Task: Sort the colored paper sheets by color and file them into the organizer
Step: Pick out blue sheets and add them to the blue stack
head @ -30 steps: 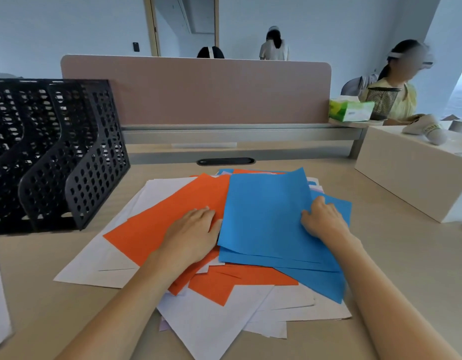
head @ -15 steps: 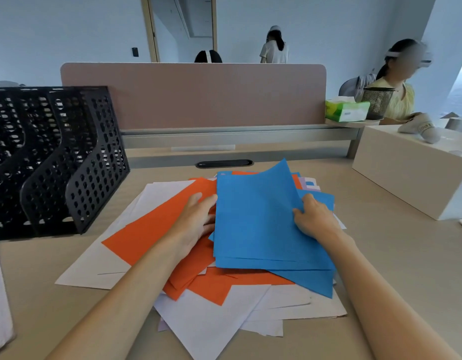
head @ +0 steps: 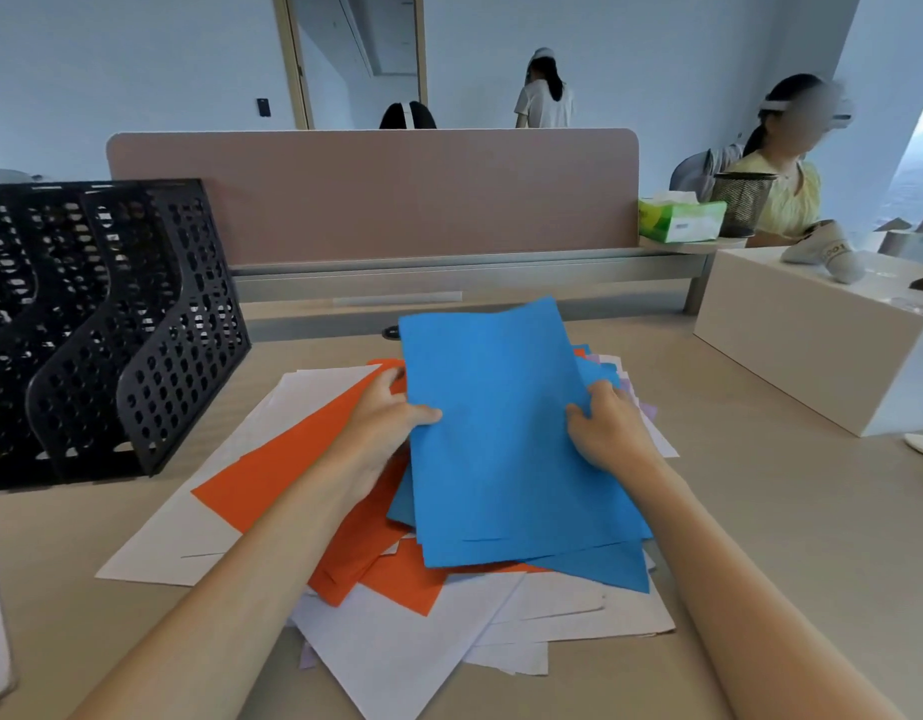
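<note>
1. The blue sheets [head: 511,449] are thin, matte rectangles of paper gathered in a loose stack, their near edges slightly uneven.
2. Beneath them lies a scattered heap of flat paper: orange sheets [head: 272,475] fanned out to the left and white sheets [head: 397,667] spreading toward the near edge of the smooth beige desk [head: 786,537]. A few pale lilac corners peek out on the far right.
3. The organizer [head: 111,330] stands at the left of the desk, well apart from the heap. It is black rigid plastic, perforated all over, with wavy upright dividers.
4. The left hand [head: 381,418] grips the left edge of the blue stack, thumb lying on top and fingers tucked out of sight behind.
5. The right hand [head: 610,433] pinches the right edge, its fingers curled round the paper.
6. The blue stack sits over the middle of the heap, held between both hands. Its long axis runs away from the person toward the pink fabric partition [head: 397,200], the far end tipped up off the pile and the near end low over the orange and white paper.
</note>
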Demonstrator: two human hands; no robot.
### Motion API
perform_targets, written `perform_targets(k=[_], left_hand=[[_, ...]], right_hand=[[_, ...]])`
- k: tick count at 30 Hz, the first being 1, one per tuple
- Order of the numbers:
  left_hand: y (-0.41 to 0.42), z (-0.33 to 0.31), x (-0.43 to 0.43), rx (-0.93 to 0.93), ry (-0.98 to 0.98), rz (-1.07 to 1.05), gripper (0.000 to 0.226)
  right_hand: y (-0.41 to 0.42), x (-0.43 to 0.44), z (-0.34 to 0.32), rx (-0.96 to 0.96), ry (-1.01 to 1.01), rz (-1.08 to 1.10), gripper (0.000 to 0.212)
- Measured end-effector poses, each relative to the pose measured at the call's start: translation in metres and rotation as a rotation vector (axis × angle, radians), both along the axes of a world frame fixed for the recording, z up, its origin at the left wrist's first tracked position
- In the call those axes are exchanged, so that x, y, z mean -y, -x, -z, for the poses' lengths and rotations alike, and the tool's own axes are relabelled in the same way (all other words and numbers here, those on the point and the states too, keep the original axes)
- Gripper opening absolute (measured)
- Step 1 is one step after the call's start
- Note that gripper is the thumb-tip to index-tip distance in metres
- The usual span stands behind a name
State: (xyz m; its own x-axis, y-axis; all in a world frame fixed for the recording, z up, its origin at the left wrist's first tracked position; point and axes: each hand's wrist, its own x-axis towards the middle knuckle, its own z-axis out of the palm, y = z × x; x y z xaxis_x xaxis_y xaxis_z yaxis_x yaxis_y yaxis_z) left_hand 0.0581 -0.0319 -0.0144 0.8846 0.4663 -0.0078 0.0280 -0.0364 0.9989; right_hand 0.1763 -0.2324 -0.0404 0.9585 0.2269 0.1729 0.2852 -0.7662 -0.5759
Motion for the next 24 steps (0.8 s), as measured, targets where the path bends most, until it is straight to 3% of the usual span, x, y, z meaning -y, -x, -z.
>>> perform_targets(k=[4,6,9,12,18,24], left_hand=[[0.019,0.006,-0.019,0.017,0.161,0.067,0.024],[0.025,0.015,-0.021,-0.018,0.199,0.106,0.025],[0.024,0.021,-0.020,-0.006,0.043,0.058,0.027],[0.022,0.024,-0.016,0.098,-0.052,0.002,0.028],[0.021,0.023,-0.023,0.222,0.101,-0.106,0.037],[0.017,0.024,-0.016,0.152,0.082,-0.227,0.015]], right_hand=[[0.009,-0.014,-0.009,-0.024,-0.197,-0.098,0.023],[0.014,-0.019,-0.003,-0.042,-0.184,-0.121,0.023],[0.012,-0.022,0.009,0.035,-0.148,-0.108,0.019],[0.010,-0.022,0.007,-0.009,-0.252,-0.094,0.015],[0.009,-0.020,0.006,-0.167,-0.604,-0.072,0.011],[0.013,-0.022,0.002,-0.168,-0.555,-0.115,0.009]])
